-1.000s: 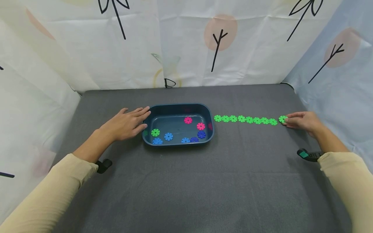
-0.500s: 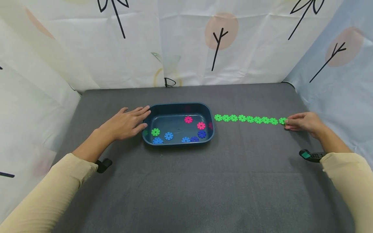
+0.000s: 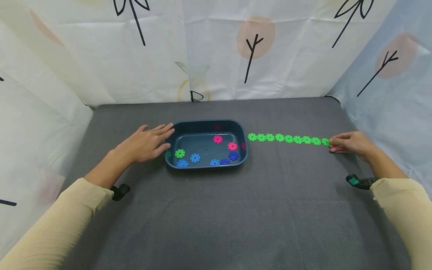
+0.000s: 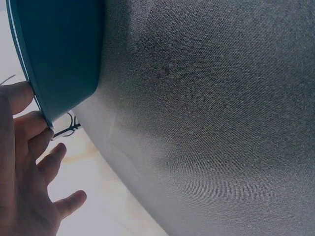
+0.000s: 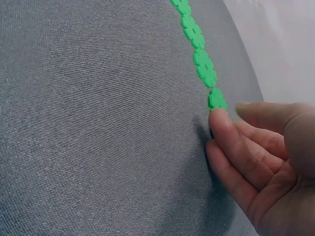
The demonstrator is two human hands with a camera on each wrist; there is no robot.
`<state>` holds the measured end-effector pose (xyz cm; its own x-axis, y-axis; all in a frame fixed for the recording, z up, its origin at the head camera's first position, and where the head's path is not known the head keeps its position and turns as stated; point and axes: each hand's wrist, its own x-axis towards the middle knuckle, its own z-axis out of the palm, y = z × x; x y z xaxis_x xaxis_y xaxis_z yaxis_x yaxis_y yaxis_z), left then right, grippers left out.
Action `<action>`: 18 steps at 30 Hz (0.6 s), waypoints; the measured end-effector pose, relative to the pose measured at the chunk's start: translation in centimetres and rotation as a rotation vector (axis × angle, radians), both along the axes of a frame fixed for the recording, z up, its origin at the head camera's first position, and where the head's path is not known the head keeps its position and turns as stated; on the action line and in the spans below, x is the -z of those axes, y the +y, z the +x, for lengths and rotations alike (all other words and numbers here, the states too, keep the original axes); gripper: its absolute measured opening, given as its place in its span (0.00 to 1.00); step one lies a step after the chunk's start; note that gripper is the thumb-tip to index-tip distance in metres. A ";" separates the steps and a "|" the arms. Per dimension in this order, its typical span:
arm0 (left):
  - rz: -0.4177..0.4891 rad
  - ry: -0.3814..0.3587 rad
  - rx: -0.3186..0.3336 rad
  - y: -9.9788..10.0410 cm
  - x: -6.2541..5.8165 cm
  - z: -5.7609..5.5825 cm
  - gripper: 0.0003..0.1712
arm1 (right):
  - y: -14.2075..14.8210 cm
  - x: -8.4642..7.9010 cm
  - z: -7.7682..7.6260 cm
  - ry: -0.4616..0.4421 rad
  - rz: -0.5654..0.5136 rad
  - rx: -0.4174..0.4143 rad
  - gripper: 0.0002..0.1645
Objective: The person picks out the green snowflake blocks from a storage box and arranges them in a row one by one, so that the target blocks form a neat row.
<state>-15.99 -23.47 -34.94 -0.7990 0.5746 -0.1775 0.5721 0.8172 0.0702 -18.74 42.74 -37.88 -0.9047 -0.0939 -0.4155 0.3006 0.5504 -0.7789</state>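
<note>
In the head view my left hand rests with spread fingers on the left rim of a dark blue plastic tray. The left wrist view shows its fingertips at the tray's edge. My right hand is at the right end of a row of green notched discs lying flat on the table. One fingertip touches the end green disc and hides its near edge. In the right wrist view the thumb stands a little apart from that disc.
Inside the tray are a green disc, two pink discs and several blue discs. Grey cloth covers the table. A printed white curtain hangs behind it and along both sides.
The right hand has brought the end green disc left and down against the row, closing a small gap, and its pinch has loosened. The left hand and tray have stayed put.
</note>
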 end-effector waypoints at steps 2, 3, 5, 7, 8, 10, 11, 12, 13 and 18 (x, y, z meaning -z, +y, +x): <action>0.000 -0.001 -0.004 0.0 0.1 0.0 0.35 | 0.3 0.2 -0.1 -0.008 -0.052 -0.004 0.19; 0.000 -0.002 -0.006 0.0 0.1 0.0 0.35 | 0.5 0.3 -0.2 -0.016 -0.074 0.004 0.16; 0.002 -0.001 -0.008 0.0 0.1 0.0 0.35 | 0.8 0.4 -0.3 -0.020 -0.100 0.001 0.15; 0.004 -0.001 -0.011 0.0 0.1 0.0 0.35 | 0.7 0.4 -0.3 -0.022 -0.098 0.005 0.16; 0.005 -0.001 -0.013 0.0 0.2 0.0 0.35 | 0.6 0.4 -0.3 -0.026 -0.092 0.016 0.17; 0.008 0.000 -0.012 0.0 0.2 0.1 0.35 | 0.2 0.1 -0.2 -0.023 -0.064 0.006 0.21; 0.008 0.001 -0.011 0.0 0.1 0.0 0.35 | 0.0 0.0 -0.1 -0.024 -0.048 0.002 0.23; 0.008 0.001 -0.011 0.0 0.1 0.0 0.35 | -0.1 -0.1 -0.1 -0.033 -0.039 0.016 0.24; 0.006 0.001 -0.010 0.0 0.2 0.0 0.35 | -0.2 -0.2 -0.1 -0.043 -0.033 0.024 0.26; 0.001 -0.003 -0.004 0.0 0.1 0.0 0.35 | -0.5 -0.9 -0.8 -0.071 -0.030 0.017 0.28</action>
